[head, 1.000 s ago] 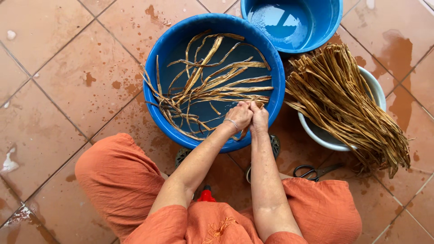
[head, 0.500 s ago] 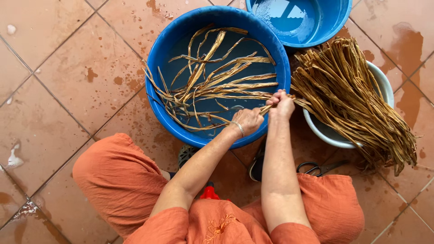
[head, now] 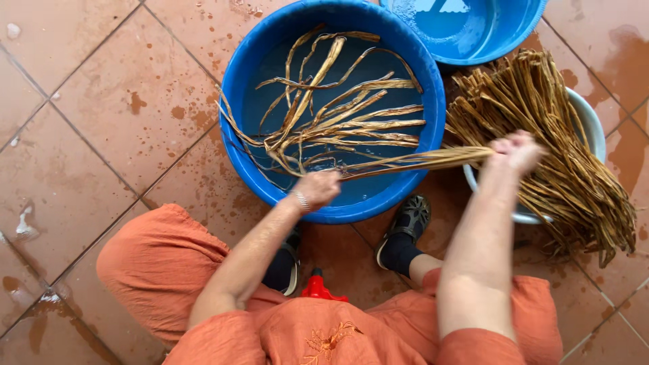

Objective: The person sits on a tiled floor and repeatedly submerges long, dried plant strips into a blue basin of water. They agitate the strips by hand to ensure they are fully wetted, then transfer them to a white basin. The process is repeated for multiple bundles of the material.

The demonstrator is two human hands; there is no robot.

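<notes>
Holding one wet strip (head: 412,161) taut between both hands.
Left hand (head: 316,189) pinches it over the tub (head: 233,101) rim; right hand (head: 517,150), fisted, grips its other end above the bundle (head: 568,169).

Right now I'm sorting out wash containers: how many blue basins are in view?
2: the large blue basin holding strips before the person, and a second blue basin at the top edge, partly out of frame.

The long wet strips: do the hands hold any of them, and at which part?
Yes. The right hand grips one end of a bundle of strips; the left hand holds it further along, over the blue basin.
</notes>
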